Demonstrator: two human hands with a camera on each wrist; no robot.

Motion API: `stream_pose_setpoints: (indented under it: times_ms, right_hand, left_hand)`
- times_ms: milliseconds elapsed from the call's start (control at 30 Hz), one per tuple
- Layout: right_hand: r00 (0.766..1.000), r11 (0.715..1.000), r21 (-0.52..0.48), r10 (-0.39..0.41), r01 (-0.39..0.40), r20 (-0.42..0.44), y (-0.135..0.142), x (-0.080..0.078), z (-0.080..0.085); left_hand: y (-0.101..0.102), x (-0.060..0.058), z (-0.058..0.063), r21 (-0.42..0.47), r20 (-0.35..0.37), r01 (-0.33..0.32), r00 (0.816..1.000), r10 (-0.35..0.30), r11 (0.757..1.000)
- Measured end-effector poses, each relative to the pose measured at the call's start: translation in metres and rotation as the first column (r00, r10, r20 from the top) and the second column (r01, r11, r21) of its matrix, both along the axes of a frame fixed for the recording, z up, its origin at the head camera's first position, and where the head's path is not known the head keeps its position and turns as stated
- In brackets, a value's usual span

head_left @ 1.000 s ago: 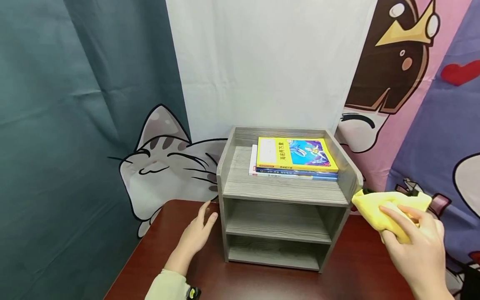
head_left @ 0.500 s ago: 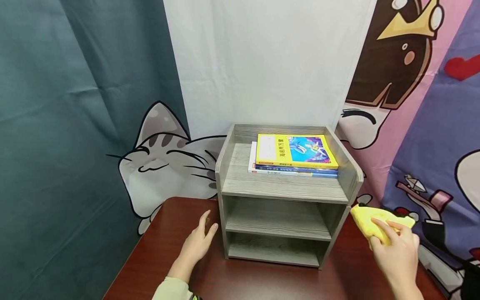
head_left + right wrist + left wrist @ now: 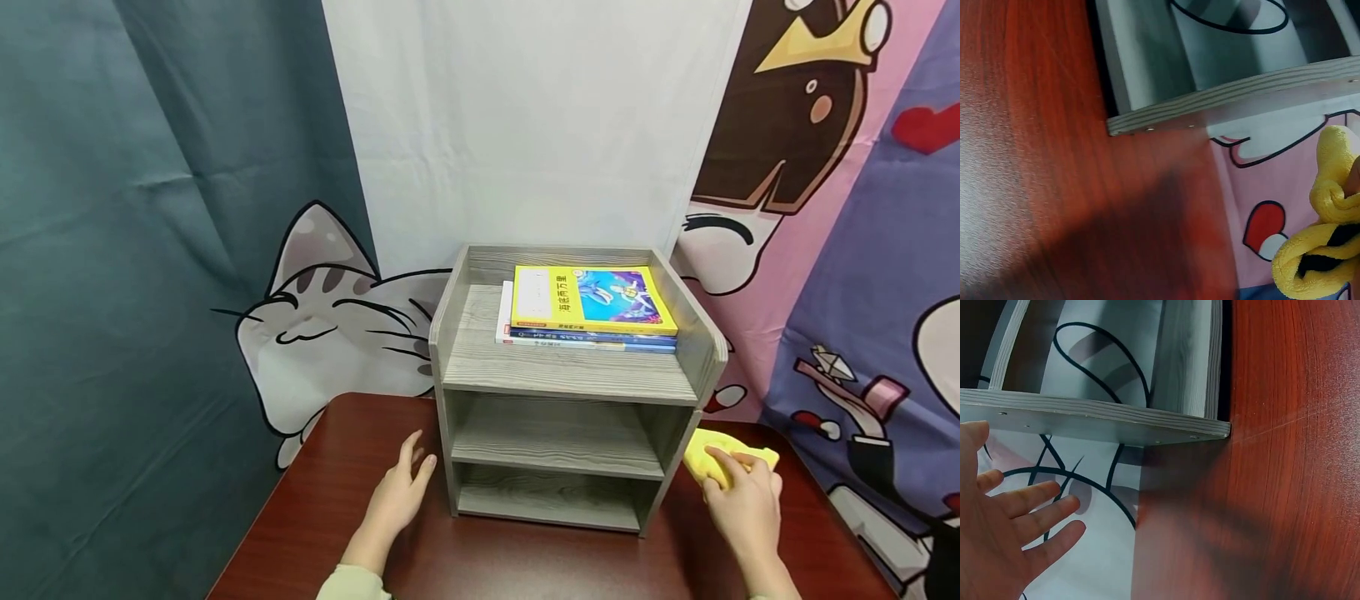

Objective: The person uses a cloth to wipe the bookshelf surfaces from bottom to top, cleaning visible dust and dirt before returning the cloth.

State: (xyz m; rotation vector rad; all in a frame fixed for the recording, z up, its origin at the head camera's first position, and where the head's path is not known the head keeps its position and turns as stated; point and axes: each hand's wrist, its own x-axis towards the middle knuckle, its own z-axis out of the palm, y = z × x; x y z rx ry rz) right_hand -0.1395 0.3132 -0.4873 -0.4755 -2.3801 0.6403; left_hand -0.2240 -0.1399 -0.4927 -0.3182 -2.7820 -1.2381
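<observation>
Beside the right wall of a grey wood-grain desk shelf (image 3: 570, 372), my right hand (image 3: 750, 515) grips a bunched yellow cloth (image 3: 701, 454). Close up in the right wrist view, the cloth (image 3: 1291, 269) has a fluffy yellow face and black patches between its folds; most of the hand is out of that frame. My left hand (image 3: 393, 500) is near the shelf's left wall, holding nothing. In the left wrist view its fingers are spread and relaxed, and the hand (image 3: 1016, 537) appears just off the shelf side (image 3: 1104, 419).
A stack of several books (image 3: 543, 304), a yellow one on top, lies in the shelf's upper tray. Two compartments open below it. The shelf stands on a reddish-brown table (image 3: 525, 567). Printed curtains (image 3: 525, 125) hang close behind and to the right.
My right hand has moved left and inward with the yellow cloth, closer to the shelf's right wall. The left hand has shifted only slightly. The head view has tilted a little.
</observation>
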Motion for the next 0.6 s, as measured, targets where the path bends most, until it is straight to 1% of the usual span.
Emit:
stream_pose_setpoints:
  times_ms: [233,367,600]
  right_hand:
    - [1.0,1.0,0.013,0.023,-0.023,0.004,-0.003,-0.002,-0.015]
    - [0.999,0.999,0.028,0.034,-0.035,0.006,-0.005,-0.003,-0.021]
    - [0.999,0.999,0.04,0.032,-0.033,0.019,-0.003,-0.004,-0.034]
  left_hand:
    - [0.0,0.001,0.001,0.005,0.0,0.011,1.0,-0.011,1.0]
    - [0.001,0.001,0.001,0.009,-0.016,0.007,1.0,-0.007,1.0]
    - [0.005,0.002,0.004,0.029,-0.053,0.005,0.999,-0.003,1.0]
